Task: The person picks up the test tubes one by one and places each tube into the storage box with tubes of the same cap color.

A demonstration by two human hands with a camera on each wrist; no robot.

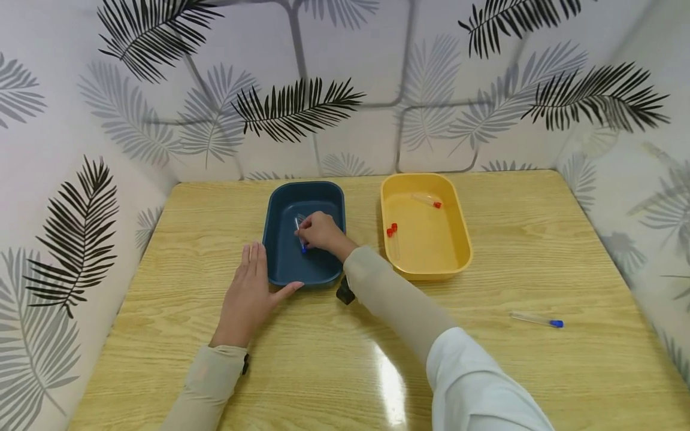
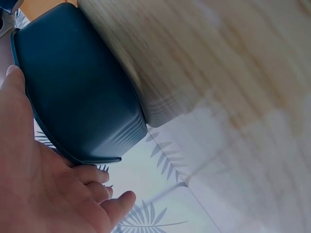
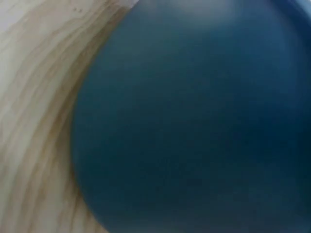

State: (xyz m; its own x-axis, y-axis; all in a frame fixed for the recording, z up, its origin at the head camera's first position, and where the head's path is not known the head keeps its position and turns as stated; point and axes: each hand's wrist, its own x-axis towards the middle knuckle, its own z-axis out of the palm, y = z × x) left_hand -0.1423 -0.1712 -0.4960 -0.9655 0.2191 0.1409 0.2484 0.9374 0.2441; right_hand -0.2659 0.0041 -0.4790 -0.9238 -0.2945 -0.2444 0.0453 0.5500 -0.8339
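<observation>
A dark blue plastic bin stands on the table left of centre. My left hand touches its near left corner, fingers straight along the left side and thumb at the front rim; the left wrist view shows this hand against the bin's outer wall. My right hand reaches inside the bin and pinches a clear tube with a blue cap. Clear plastic beside the fingertips is partly hidden by them. In the right wrist view the bin's blurred wall fills most of the picture, and the hand does not show.
A yellow bin to the right holds several clear tubes with red caps. Another blue-capped tube lies on the wooden table at the right. Behind the table hangs a leaf-patterned backdrop.
</observation>
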